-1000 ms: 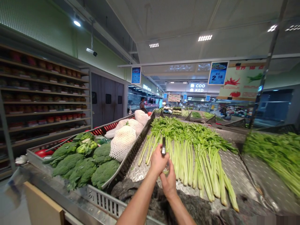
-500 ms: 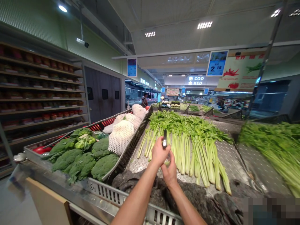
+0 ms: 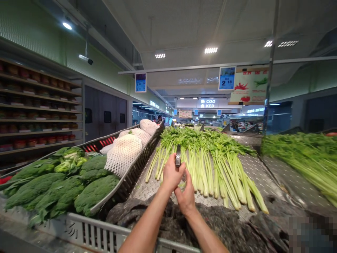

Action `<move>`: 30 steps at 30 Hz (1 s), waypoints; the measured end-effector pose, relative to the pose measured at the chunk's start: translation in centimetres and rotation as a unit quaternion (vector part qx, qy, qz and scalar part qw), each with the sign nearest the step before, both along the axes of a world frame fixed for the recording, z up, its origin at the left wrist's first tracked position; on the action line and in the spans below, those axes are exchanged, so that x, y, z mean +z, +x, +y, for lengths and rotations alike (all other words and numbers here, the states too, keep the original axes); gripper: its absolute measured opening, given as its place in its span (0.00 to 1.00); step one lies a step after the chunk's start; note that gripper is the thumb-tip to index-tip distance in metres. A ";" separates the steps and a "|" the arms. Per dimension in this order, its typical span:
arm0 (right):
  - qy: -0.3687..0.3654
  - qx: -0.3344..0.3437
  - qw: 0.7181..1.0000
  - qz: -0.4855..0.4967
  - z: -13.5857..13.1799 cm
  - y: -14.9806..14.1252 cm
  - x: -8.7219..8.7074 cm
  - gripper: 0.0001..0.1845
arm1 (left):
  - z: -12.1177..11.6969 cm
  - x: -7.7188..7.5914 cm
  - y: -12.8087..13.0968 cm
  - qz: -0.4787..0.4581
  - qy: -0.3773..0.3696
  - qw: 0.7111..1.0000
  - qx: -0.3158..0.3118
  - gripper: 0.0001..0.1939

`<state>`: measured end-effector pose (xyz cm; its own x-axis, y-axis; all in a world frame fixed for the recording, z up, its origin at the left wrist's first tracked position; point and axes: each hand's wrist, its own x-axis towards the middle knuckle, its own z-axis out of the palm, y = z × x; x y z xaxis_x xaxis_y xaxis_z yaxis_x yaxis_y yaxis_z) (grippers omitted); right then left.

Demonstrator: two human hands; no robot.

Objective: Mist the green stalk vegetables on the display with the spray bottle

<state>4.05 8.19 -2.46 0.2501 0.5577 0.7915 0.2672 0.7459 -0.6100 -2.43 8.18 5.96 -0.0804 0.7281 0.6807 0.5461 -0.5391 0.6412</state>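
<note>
My left hand [image 3: 170, 174] is closed round a small dark tool [image 3: 178, 157] with a metal end that sticks up above the fist. My right hand [image 3: 186, 195] sits just below and right of it, fingers curled and pressed against the left hand; what it grips is hidden. Both hands hover over the near end of a row of long green celery-like stalks [image 3: 210, 165] lying on a ridged metal display [image 3: 147, 188].
A black tray [image 3: 131, 174] at left holds broccoli heads [image 3: 93, 191] and produce in white foam nets [image 3: 122, 153]. Dark grey cloth [image 3: 168, 219] lies at the near edge. More greens [image 3: 302, 158] lie to the right. Shelves [image 3: 39, 116] line the left wall.
The view has shifted closer and leftward along the display. Both hands stay together in the same grip over the stalks, drifting slightly left in the picture.
</note>
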 end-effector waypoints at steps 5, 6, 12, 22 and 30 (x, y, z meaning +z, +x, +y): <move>0.014 -0.020 0.999 -0.024 -0.8 0.9 -0.4 0.34 | -0.7 -0.7 0.6 -0.002 0.007 1.000 -0.008 0.17; 0.015 -0.029 0.999 -0.026 -1.1 1.1 -0.4 0.34 | -0.9 -0.9 0.7 -0.001 0.006 1.000 -0.013 0.17; 0.004 -0.052 0.998 -0.022 -3.6 3.0 -1.4 0.34 | -2.9 -2.1 2.5 0.008 -0.014 0.999 -0.049 0.17; 0.000 -0.070 0.996 -0.060 -5.4 4.4 -2.3 0.35 | -4.7 -3.6 3.8 0.031 0.011 0.999 -0.036 0.16; 0.009 -0.068 0.997 -0.027 -5.7 4.7 -2.2 0.34 | -5.2 -2.5 4.1 0.033 -0.022 0.996 -0.077 0.22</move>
